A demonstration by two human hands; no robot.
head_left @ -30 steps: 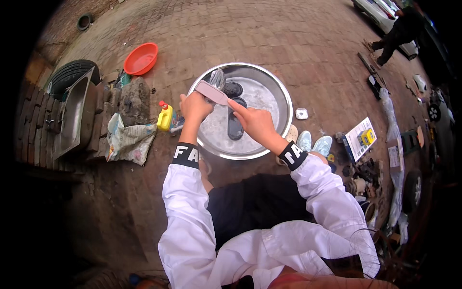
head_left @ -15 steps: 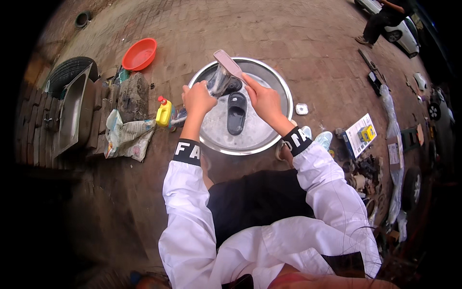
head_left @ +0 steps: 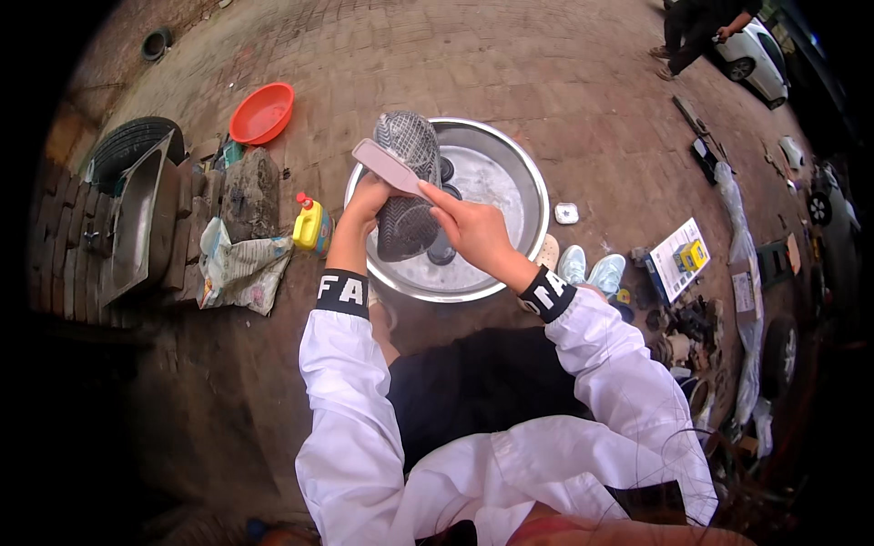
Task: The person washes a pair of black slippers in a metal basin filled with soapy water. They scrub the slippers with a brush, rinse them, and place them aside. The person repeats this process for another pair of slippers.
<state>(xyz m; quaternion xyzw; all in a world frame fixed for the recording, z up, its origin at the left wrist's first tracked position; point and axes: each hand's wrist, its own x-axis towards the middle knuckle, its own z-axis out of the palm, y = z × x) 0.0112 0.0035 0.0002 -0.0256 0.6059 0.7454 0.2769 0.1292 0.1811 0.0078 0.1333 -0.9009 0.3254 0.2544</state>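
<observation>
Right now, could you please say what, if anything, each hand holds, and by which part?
The left hand grips an upturned dark slipper at its left edge; the right hand grips a pink brush by its handle.

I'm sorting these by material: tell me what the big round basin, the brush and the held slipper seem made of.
Basin: probably stainless steel, polished; its rim gleams.
Brush in the right hand: likely plastic, matte pink; its back is smooth, evenly coloured.
Slipper in the left hand: rubber or foam, unclear which; dull, moulded-looking tread.
</observation>
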